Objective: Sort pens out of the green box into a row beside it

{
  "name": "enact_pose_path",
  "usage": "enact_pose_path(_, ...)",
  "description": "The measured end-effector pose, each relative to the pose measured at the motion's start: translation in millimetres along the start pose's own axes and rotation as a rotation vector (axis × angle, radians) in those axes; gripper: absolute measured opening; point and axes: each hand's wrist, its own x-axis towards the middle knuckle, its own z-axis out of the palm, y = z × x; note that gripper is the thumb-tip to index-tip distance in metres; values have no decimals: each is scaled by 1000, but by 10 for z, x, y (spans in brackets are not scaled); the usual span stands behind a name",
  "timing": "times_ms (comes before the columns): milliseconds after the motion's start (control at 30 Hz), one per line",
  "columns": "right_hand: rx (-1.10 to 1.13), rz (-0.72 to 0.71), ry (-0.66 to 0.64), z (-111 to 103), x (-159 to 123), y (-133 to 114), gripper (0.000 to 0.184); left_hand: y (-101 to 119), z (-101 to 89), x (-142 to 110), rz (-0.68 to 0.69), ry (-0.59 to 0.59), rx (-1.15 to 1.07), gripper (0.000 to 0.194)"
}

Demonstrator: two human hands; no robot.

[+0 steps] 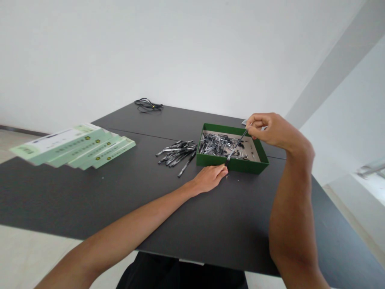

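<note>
My left hand (pixel 212 178) is closed on the black lower end of a clear pen barrel (pixel 231 154), at the front wall of a green box (pixel 231 165). Above the box's right part, my right hand (pixel 267 128) pinches the upper end of a thin dark pen refill (pixel 241 138). The refill slants down in line with the barrel; how far it sits inside is too small to tell. Loose pen parts (pixel 215 143), clear and black, are heaped in the box. Left of it lies a pile of pens (pixel 177 152) on the table.
Several light green and white flat boxes (pixel 75 146) lie fanned out on the left of the dark table (pixel 120 200). A coiled black cable (pixel 147 105) rests at the far edge, by the white wall. A small pale item (pixel 244 122) is behind the green box.
</note>
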Motion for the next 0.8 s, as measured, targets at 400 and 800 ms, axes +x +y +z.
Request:
enact_pose_path(400, 15, -2, -27, -8, -5, -12, 18, -8, 7, 5, 8, 2, 13, 42)
enact_pose_path(800, 39, -61, -58, -23, 5, -20, 26, -2, 3, 1, 1, 4, -8, 41)
